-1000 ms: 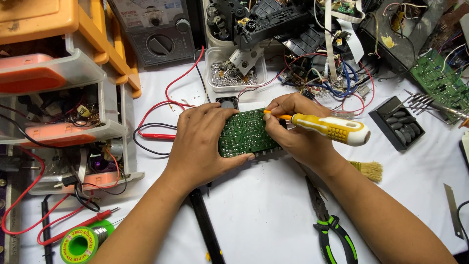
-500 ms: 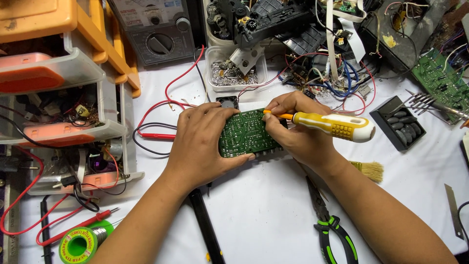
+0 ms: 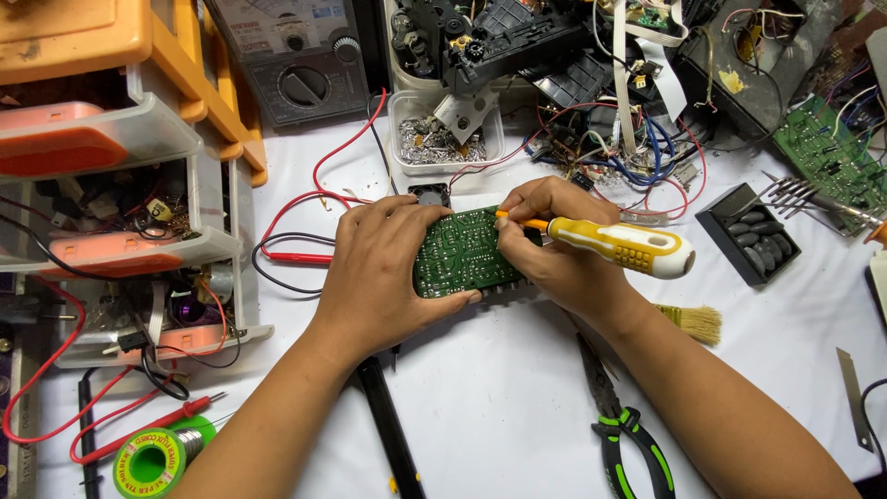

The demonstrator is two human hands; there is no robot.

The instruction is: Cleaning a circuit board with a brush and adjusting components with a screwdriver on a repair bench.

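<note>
both hands meet at the middle of the white tabletop (image 3: 480, 407) in the head view. left hand (image 3: 388, 268) clamps the green rectangular circuit board (image 3: 459, 252) by its left end, solder side up, thumb under its lower edge. right hand (image 3: 554, 249) is closed around a yellow-and-white plastic-handled screwdriver (image 3: 614, 243), tip on the board's right edge. green-handled pliers (image 3: 624, 425) lie near the right forearm, a small straw-bristle brush (image 3: 693, 322) beside it.

the circuit board (image 3: 462, 251) looks like matt green laminate speckled with dull solder. the screwdriver (image 3: 617, 244) has a glossy yellow and white plastic handle. at 5 o'clock from it, the pliers (image 3: 621, 427) show dark metal with green rubbery sleeves. the surface (image 3: 499, 397) is covered in smooth white sheet. at 10 o'clock, the drawers (image 3: 139, 139) are clear plastic.
</note>
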